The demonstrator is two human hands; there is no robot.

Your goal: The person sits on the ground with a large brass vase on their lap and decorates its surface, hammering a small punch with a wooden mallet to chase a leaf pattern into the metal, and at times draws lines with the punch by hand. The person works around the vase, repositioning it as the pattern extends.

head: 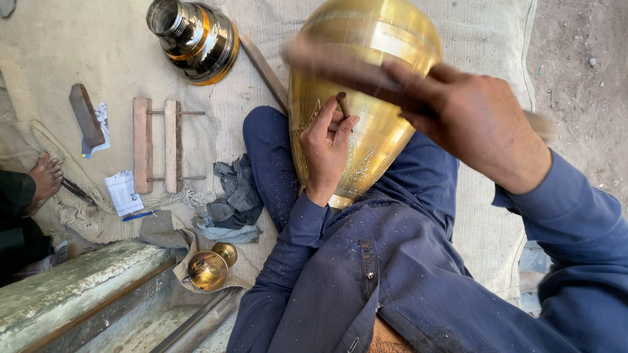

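A: Vase (373, 78) position?
B: Across your lap. Your left hand (327, 150) pinches a chisel (343, 103) against it.
A: Right hand (474, 124)?
B: Clenched round a blurred mallet (327, 62), above the chisel.

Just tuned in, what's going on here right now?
A person in blue clothing sits on a woven mat with a large brass vase resting across the lap. The left hand pinches a small chisel against the vase's side, where engraved lines already show. The right hand swings a blurred wooden mallet above it. A second dark-and-brass vessel, a wooden frame and a small brass piece lie to the side.
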